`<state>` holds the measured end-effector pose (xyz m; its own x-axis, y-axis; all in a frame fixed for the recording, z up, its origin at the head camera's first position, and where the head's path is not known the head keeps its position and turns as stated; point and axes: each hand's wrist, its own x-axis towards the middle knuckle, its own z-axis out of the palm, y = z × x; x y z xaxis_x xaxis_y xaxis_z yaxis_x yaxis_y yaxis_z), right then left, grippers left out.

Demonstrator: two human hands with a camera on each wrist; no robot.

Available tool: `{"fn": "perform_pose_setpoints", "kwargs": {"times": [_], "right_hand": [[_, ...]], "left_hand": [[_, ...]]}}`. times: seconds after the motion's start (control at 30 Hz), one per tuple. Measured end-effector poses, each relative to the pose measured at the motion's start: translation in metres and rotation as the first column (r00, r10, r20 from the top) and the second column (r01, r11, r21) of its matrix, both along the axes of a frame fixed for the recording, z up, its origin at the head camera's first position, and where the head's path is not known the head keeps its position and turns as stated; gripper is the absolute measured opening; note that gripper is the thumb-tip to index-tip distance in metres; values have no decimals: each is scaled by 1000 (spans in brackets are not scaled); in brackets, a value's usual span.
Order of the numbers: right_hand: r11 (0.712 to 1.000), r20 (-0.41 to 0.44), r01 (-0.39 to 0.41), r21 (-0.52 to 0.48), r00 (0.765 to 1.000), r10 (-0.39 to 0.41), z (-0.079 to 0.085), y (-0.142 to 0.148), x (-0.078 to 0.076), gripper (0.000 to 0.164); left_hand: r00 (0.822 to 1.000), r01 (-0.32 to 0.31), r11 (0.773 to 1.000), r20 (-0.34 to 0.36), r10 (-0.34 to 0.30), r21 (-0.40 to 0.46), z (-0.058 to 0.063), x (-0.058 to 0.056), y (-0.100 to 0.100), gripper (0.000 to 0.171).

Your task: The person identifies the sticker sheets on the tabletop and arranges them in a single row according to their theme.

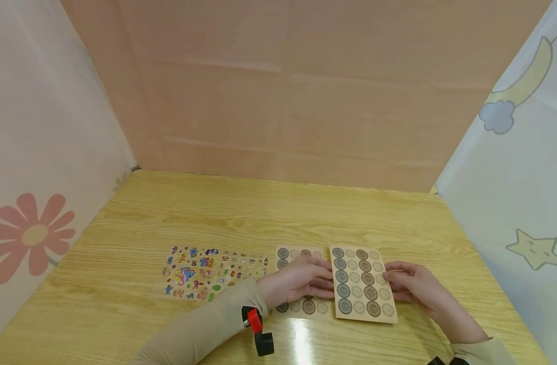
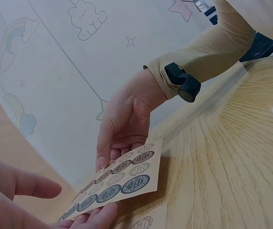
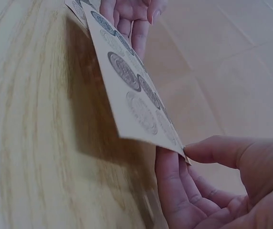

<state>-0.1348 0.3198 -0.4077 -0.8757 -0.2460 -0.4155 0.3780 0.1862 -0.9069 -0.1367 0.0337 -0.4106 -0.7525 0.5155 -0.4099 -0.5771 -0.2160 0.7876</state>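
Observation:
A tan sheet of round stickers (image 1: 364, 284) in dark and pale columns is held tilted, raised off the tabletop. My right hand (image 1: 417, 289) pinches its right edge, thumb on top and fingers beneath, as the right wrist view shows. At the opposite edge is my left hand (image 1: 303, 280), its fingertips against the sheet's edge and its thumb (image 2: 41, 186) lifted away. Under the left hand lies a second sheet of round stickers (image 1: 301, 307), partly covered by that hand.
Left of these, clear sheets of small colourful stickers (image 1: 191, 274) lie flat, partly behind the left forearm. The wooden table (image 1: 260, 213) meets a plain pink back panel (image 1: 278, 111). Printed side panels stand left (image 1: 68, 126) and right (image 1: 524, 192).

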Motion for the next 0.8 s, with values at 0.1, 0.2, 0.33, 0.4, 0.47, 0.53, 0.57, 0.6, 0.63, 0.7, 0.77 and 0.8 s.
{"fn": "perform_pose_setpoints", "kwargs": {"times": [0.1, 0.2, 0.33, 0.4, 0.47, 0.53, 0.57, 0.6, 0.63, 0.7, 0.77, 0.8], "right_hand": [[1000, 6, 6, 13, 1000, -6, 4, -1, 0, 43], [1000, 11, 2, 26, 1000, -2, 7, -1, 1, 45], [1000, 18, -9, 19, 1000, 9, 10, 1, 2, 46], [1000, 22, -14, 3, 1000, 14, 10, 2, 2, 48], [1000, 19, -21, -14, 1000, 21, 11, 4, 3, 49], [999, 16, -31, -29, 999, 31, 11, 5, 3, 49], [999, 17, -33, -36, 999, 33, 12, 5, 3, 48], [998, 16, -39, -42, 999, 39, 12, 6, 4, 47], [998, 16, -42, -48, 999, 42, 12, 6, 4, 46], [997, 20, -44, -56, 999, 45, 12, 6, 4, 45], [997, 25, -47, -65, 999, 48, 12, 7, 5, 45], [996, 28, -49, -68, 998, 51, 12, 7, 5, 45]], "left_hand": [[1000, 6, 1000, 12, -6, 5, 1, 2, 0, 31], [1000, 19, 1000, 13, -19, 8, 2, 3, 0, 32], [1000, 28, 1000, 11, -28, 7, 3, 3, 1, 34], [1000, 26, 1000, 14, -26, 0, 3, 3, 1, 34], [1000, 22, 1000, 16, -21, -14, 3, 3, 1, 35], [1000, 20, 999, 16, -20, -28, 3, 3, 1, 36], [1000, 20, 999, 16, -19, -35, 3, 4, 1, 38], [1000, 20, 999, 16, -19, -41, 3, 4, 1, 39], [1000, 20, 999, 14, -19, -44, 4, 4, 0, 40], [1000, 21, 999, 12, -20, -47, 4, 5, 0, 40], [1000, 21, 998, 7, -20, -53, 3, 6, 0, 37], [1000, 23, 998, 3, -23, -57, 3, 6, -1, 36]]}}
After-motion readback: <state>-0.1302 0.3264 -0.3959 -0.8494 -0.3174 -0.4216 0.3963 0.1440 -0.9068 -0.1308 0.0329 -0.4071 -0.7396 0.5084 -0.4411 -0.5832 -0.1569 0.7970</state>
